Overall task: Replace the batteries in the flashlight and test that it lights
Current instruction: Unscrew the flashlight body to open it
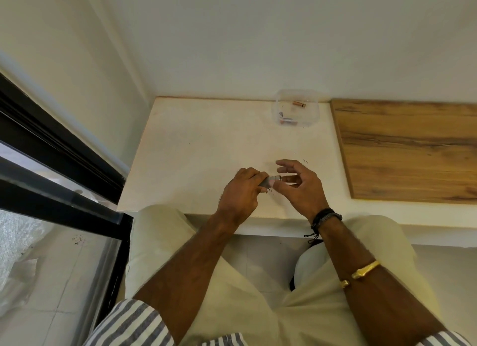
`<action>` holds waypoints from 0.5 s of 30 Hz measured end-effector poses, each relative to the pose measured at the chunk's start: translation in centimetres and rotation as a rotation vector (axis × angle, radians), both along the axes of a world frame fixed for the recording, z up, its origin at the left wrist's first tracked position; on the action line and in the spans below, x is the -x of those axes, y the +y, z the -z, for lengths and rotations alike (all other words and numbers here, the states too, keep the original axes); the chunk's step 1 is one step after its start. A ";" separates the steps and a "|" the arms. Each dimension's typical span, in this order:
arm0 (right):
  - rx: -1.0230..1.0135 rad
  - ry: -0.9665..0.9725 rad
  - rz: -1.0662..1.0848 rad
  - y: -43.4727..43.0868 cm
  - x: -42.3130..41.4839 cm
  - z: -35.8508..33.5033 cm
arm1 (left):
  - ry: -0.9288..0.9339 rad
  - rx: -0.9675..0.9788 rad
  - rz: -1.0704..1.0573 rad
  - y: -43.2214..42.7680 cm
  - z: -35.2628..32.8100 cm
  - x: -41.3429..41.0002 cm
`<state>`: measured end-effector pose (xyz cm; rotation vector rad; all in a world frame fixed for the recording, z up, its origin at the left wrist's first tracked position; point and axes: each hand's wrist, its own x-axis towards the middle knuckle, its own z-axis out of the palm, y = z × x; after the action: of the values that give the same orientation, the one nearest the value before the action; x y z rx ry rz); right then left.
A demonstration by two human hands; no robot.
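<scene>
- Head view, looking down: the left hand (pixel 242 190) is curled around a small grey flashlight (pixel 269 181), thumb and fingers closed on its body, above the near part of a white tabletop (pixel 196 149).
- Right hand (pixel 299 183) sits just beside the left, fingers loosely spread and curved; its thumb and forefinger tips meet the flashlight's exposed end. Whether they pinch a separate part there is too small to tell.
- Clear plastic container (pixel 296 108) stands well beyond the right hand, against the back wall; a copper-topped battery (pixel 299 103) lies inside, with other small items at its near wall.
- Wooden board (pixel 413 149) lies to the right of the right hand; its left edge runs close to that hand's outer side.
- Bare tabletop spreads ahead of and to the left of the left hand, up to the wall corner.
- Near table edge passes under both wrists; a dark wristband (pixel 325 218) and a gold bangle (pixel 361 272) ring the right forearm.
- Black window frame (pixel 64 149) borders the far left.
</scene>
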<state>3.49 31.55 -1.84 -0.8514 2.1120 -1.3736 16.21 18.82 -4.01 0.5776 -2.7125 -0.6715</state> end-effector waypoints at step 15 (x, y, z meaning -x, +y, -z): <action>0.023 0.059 -0.047 0.2 -0.1 0.1 | 0.023 -0.008 0.003 0.0 -0.4 -0.2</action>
<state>3.55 31.73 -1.89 -0.9557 2.1097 -1.3671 16.44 18.85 -3.65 0.5643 -2.6915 -0.6855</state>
